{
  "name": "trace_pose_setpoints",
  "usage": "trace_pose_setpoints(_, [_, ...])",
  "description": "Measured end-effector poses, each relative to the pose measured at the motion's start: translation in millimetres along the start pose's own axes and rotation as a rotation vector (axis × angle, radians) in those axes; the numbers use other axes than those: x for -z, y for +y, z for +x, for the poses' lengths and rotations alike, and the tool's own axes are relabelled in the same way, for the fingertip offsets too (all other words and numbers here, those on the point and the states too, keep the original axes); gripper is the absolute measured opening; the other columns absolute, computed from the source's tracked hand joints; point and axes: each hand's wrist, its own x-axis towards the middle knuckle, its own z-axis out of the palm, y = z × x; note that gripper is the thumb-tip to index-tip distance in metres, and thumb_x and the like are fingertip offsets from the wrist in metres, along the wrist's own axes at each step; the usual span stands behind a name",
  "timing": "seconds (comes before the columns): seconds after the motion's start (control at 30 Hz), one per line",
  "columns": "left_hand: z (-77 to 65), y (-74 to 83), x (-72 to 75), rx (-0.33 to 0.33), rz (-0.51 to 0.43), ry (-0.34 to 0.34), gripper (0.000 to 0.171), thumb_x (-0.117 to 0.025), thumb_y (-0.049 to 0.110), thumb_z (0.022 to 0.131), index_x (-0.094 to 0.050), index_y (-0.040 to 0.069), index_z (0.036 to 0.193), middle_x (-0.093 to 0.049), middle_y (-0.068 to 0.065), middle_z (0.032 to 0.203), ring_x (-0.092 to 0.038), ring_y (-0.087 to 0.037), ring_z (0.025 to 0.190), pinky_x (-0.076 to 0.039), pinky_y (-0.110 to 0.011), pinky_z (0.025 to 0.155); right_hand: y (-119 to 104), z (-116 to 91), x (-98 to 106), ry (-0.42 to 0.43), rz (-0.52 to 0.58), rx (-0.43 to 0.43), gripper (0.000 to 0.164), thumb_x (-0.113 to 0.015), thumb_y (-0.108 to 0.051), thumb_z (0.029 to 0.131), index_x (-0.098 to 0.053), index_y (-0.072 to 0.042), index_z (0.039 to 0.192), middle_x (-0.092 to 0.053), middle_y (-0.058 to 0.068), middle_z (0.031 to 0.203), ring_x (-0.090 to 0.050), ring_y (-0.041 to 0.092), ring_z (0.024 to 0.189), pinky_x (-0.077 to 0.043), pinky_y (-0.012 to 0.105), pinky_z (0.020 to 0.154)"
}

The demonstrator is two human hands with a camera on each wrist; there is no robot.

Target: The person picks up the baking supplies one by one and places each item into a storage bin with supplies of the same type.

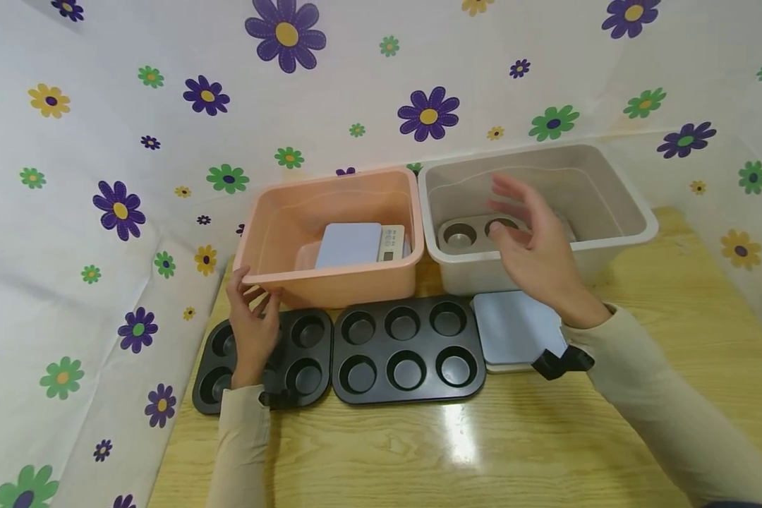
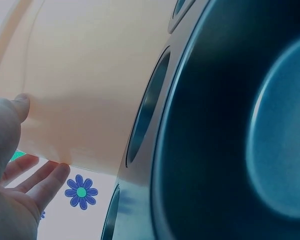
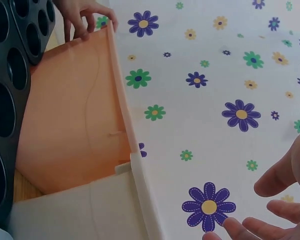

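My left hand (image 1: 252, 331) holds the front left corner of an orange plastic bin (image 1: 330, 291), its thumb (image 2: 23, 106) against the front wall and its fingers at the side. A kitchen scale (image 1: 349, 245) with a pale blue top leans inside that bin. Above the front rim of a grey bin (image 1: 609, 243) hovers my right hand (image 1: 536, 247), fingers spread and holding nothing. Partly behind this hand, a light-coloured muffin pan (image 1: 471, 233) lies in the grey bin. In the right wrist view, the right fingers (image 3: 282, 210) show against the flowered cloth.
Two black muffin pans (image 1: 408, 346) lie side by side in front of the orange bin; my left hand and wrist cover part of the left one (image 1: 307, 353). Another pale blue-topped scale (image 1: 514, 328) lies before the grey bin. Flowered cloth (image 1: 355, 92) hangs behind the wooden table (image 1: 368, 451).
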Motion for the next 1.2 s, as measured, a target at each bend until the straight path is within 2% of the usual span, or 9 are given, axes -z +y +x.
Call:
trace_pose_setpoints(0.13, [-1.4,0.4,-0.8,-0.018,0.000,-0.005,0.074,-0.078,0.003,0.099,-0.038,0.011,0.161,-0.058,-0.030,0.140,-0.068,-0.047,0.121,-0.056,-0.072,0.102,2,-15,8,-0.012,0.040,0.006,0.059,-0.058,-0.003,0.107,-0.049,-0.020,0.163,-0.057,0.005,0.157,-0.064,0.011,0.136,-0.053,0.012,0.102])
trace_pose_setpoints(0.3, [-3.6,1.1,0.4,-0.025,0.006,-0.009,0.072,-0.078,0.006,0.101,-0.039,0.013,0.160,-0.058,-0.030,0.139,-0.068,-0.046,0.120,-0.056,-0.071,0.103,7,-34,14,-0.031,0.105,0.040,0.059,-0.059,0.002,0.107,-0.049,-0.016,0.162,-0.057,-0.005,0.151,-0.064,0.002,0.132,-0.055,0.010,0.103])
trace_pose_setpoints(0.4, [-4.3,0.6,0.3,-0.020,0.009,-0.008,0.072,-0.078,0.005,0.101,-0.039,0.013,0.160,-0.057,-0.030,0.141,-0.068,-0.045,0.120,-0.056,-0.071,0.103,12,-42,16,-0.047,0.154,0.079,0.059,-0.058,0.008,0.106,-0.049,-0.012,0.161,-0.058,-0.006,0.150,-0.065,0.005,0.134,-0.057,0.012,0.103])
trace_pose_setpoints(0.57, [-3.9,3.8,-1.7,-0.025,0.022,-0.003,0.072,-0.075,-0.001,0.100,-0.037,0.009,0.160,-0.054,-0.034,0.141,-0.067,-0.051,0.121,-0.055,-0.073,0.103,27,-50,19,-0.085,0.333,0.171,0.063,-0.053,0.023,0.100,-0.050,0.000,0.158,-0.060,0.004,0.151,-0.067,0.015,0.135,-0.061,0.021,0.103])
trace_pose_setpoints(0.73, [-4.0,23.8,-2.2,-0.063,0.029,-0.003,0.069,-0.072,-0.007,0.100,-0.035,0.001,0.158,-0.051,-0.041,0.137,-0.065,-0.061,0.120,-0.052,-0.078,0.100,45,-59,22,-0.147,0.418,0.246,0.065,-0.053,0.028,0.096,-0.046,0.009,0.157,-0.062,0.007,0.152,-0.067,0.017,0.137,-0.061,0.024,0.106])
trace_pose_setpoints(0.83, [-4.1,35.7,-2.0,-0.066,0.025,-0.005,0.069,-0.071,-0.009,0.100,-0.034,-0.001,0.157,-0.051,-0.041,0.136,-0.064,-0.062,0.119,-0.051,-0.079,0.099,56,-67,24,-0.167,0.393,0.254,0.063,-0.054,0.028,0.096,-0.043,0.013,0.157,-0.061,0.005,0.154,-0.066,0.015,0.138,-0.059,0.022,0.107])
trace_pose_setpoints(0.9, [-4.0,39.3,-1.9,-0.067,0.023,-0.006,0.070,-0.071,-0.010,0.099,-0.033,-0.002,0.157,-0.052,-0.040,0.136,-0.064,-0.062,0.119,-0.050,-0.079,0.099,62,-72,26,-0.155,0.343,0.225,0.063,-0.056,0.027,0.096,-0.044,0.013,0.156,-0.062,0.002,0.153,-0.066,0.012,0.138,-0.059,0.019,0.107])
trace_pose_setpoints(1.1, [-3.1,38.4,-1.8,-0.066,0.018,-0.007,0.068,-0.071,-0.009,0.100,-0.034,-0.002,0.157,-0.051,-0.041,0.138,-0.064,-0.062,0.121,-0.051,-0.079,0.100,76,-85,31,-0.087,0.101,0.121,0.060,-0.063,0.019,0.099,-0.050,0.004,0.156,-0.061,-0.010,0.153,-0.063,0.003,0.136,-0.055,0.011,0.105])
trace_pose_setpoints(1.2, [-2.9,31.8,-2.3,-0.057,0.020,-0.006,0.067,-0.071,-0.007,0.101,-0.035,-0.001,0.157,-0.050,-0.041,0.139,-0.064,-0.061,0.123,-0.052,-0.079,0.101,82,-90,32,-0.066,0.059,0.082,0.060,-0.064,0.015,0.101,-0.052,-0.001,0.157,-0.061,-0.016,0.151,-0.062,0.000,0.135,-0.054,0.009,0.105])
